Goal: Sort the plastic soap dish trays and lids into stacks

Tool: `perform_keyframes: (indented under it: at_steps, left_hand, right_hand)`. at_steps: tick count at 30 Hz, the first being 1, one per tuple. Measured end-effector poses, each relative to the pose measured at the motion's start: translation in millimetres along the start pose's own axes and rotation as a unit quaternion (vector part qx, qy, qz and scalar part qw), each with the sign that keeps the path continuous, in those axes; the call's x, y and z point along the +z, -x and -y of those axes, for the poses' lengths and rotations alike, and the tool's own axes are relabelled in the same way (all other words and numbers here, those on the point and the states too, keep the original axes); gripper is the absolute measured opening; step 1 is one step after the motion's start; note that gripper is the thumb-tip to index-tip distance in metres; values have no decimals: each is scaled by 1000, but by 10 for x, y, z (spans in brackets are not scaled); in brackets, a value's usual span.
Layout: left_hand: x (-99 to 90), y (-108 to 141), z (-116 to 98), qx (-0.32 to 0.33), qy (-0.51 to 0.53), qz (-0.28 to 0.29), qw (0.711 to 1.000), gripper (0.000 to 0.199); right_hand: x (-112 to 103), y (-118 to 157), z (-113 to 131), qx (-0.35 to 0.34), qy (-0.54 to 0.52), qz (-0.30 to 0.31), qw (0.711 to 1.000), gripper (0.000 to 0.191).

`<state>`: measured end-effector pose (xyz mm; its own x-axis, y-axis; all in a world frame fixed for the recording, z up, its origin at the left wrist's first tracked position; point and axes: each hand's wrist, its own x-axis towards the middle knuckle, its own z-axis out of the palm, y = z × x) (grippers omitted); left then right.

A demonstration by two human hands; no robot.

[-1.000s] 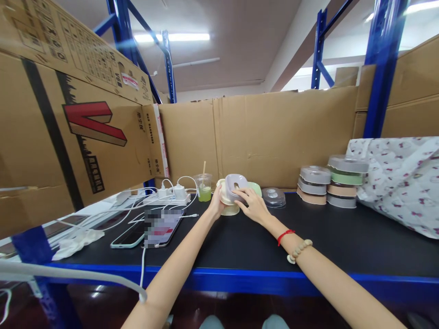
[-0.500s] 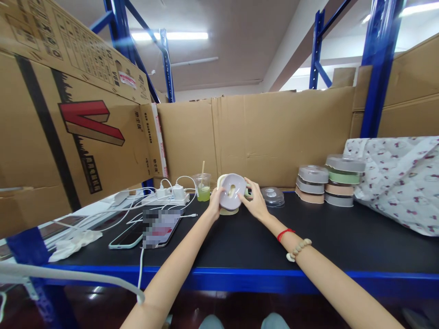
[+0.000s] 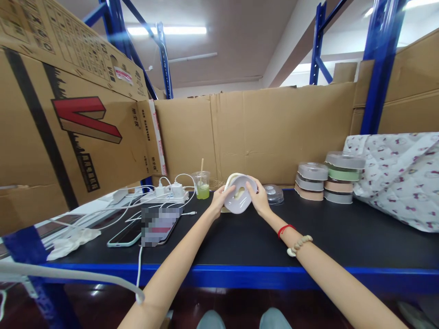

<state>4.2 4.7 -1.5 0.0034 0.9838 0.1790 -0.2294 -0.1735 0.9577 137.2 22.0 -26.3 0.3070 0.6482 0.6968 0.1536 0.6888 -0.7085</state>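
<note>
Both hands hold a pale lilac plastic dish [image 3: 241, 206], shallow and glossy, with rounded corners and an oblong hole in its middle. It is tilted so that its inner face shows. My left hand [image 3: 218, 201] grips the left side, thumb on the inner face. On the right side my right hand [image 3: 259, 197] is closed on the edge, its thumb near the hole. A cream-coloured piece [image 3: 232, 177] shows behind the dish's upper left edge; whether the two are joined I cannot tell. Just right of my right hand lies a clear plastic lid [image 3: 274, 195].
Stacks of round-cornered containers [image 3: 311, 183] stand at the right, beside a patterned white cloth bundle [image 3: 398, 183]. Left are a cup of green drink [image 3: 203, 191], a power strip [image 3: 164, 199] with white cables and two phones [image 3: 125, 235]. Cardboard [image 3: 274, 137] walls the back.
The lilac dish has moved slightly right and down and turned in the hands. My right thumb has come up onto its inner face. The view has shifted slightly.
</note>
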Motion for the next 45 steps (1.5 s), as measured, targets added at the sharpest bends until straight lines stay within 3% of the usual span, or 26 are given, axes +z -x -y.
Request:
perform_keyframes:
  at_steps: [8, 21, 34, 37, 41, 45]
  left_hand:
    - [4, 3, 7, 41, -27, -12, 999, 16]
    - [35, -5, 11, 31, -28, 1, 999, 21]
    - [38, 14, -7, 54, -38, 24, 998, 11]
    - [33, 23, -13, 45, -30, 34, 998, 11]
    - [30, 37, -17, 38, -16, 41, 998, 15]
    - [38, 36, -9, 31, -20, 42, 998, 13]
  right_hand:
    - [-49, -33, -41, -60, 89, -1, 994, 43]
    - [-58, -29, -16, -94, 128, -12, 987, 41]
    - [-71, -33, 55, -103, 142, -9, 984, 38]
    - [-55, -52, 6, -74, 115, -16, 990, 40]
    - [-13, -83, -50, 20, 37, -17, 999, 48]
    - [3, -103, -31, 56, -22, -6, 998, 48]
